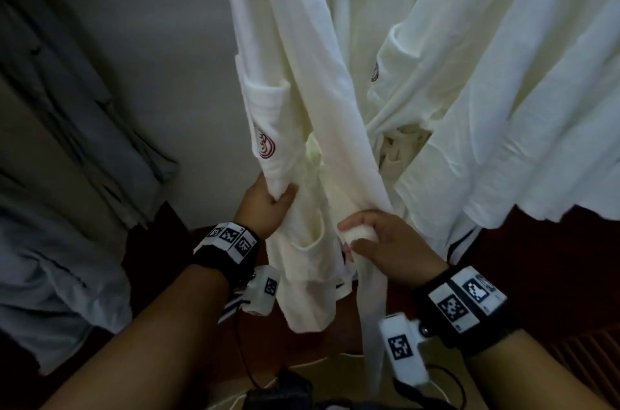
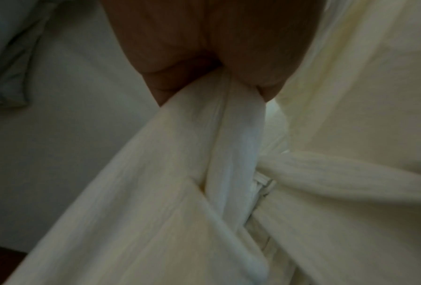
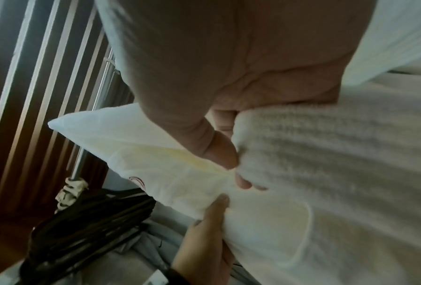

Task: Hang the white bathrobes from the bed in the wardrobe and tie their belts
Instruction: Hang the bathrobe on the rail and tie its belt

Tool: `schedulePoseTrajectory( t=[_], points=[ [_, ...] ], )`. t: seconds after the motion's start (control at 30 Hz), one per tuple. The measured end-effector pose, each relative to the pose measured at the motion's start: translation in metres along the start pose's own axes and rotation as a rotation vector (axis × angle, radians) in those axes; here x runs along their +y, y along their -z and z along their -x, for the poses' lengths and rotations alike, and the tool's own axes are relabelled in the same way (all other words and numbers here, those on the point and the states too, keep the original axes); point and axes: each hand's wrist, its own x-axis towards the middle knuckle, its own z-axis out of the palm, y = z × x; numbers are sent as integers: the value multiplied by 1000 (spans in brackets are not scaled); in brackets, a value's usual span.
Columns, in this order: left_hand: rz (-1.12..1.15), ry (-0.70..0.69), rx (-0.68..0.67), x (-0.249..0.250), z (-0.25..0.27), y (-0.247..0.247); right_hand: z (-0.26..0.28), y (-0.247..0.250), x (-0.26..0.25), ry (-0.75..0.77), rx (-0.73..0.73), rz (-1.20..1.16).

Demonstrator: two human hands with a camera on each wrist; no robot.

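Two white bathrobes hang side by side in the head view, the nearer bathrobe (image 1: 288, 80) in the middle and the second bathrobe (image 1: 496, 74) at the right. My left hand (image 1: 268, 205) grips a bunched fold of the nearer robe's front, just below its pocket with a red emblem (image 1: 265, 144). The left wrist view shows that fold (image 2: 228, 123) running out of my left hand (image 2: 226, 77). My right hand (image 1: 369, 238) holds the white belt (image 1: 372, 302), whose end hangs down below the fist. In the right wrist view my right hand (image 3: 228, 169) pinches the ribbed belt (image 3: 326, 154).
Grey garments (image 1: 84, 147) hang at the left in front of a pale wall (image 1: 161, 40). Dark wood of the wardrobe (image 1: 543, 262) lies below the robes. Black hangers (image 3: 82, 221) and a metal rail (image 3: 92, 119) show in the right wrist view.
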Motion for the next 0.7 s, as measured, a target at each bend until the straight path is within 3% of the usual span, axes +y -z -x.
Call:
schedulePoseTrajectory(
  t=[0.1,0.2,0.27,0.33,0.47,0.57,0.7],
  points=[
    [126,-56,-255,16,-1,5,-20,-24,-9,-15,-38,265],
    [286,121,-546,30,-5,13,-48,-49,-15,3,89,276],
    [309,166,-627,25,-15,25,-67,-59,-12,-103,211,259],
    [320,208,-552,13,-33,41,-80,-58,-10,-247,300,241],
    [245,184,-154,-39,-94,71,-89,-40,-7,-425,423,105],
    [10,146,27,-61,-131,75,-84,-41,-18,-448,309,70],
    [-60,137,85,-45,-179,76,-73,-53,-36,-351,114,-174]
  ],
)
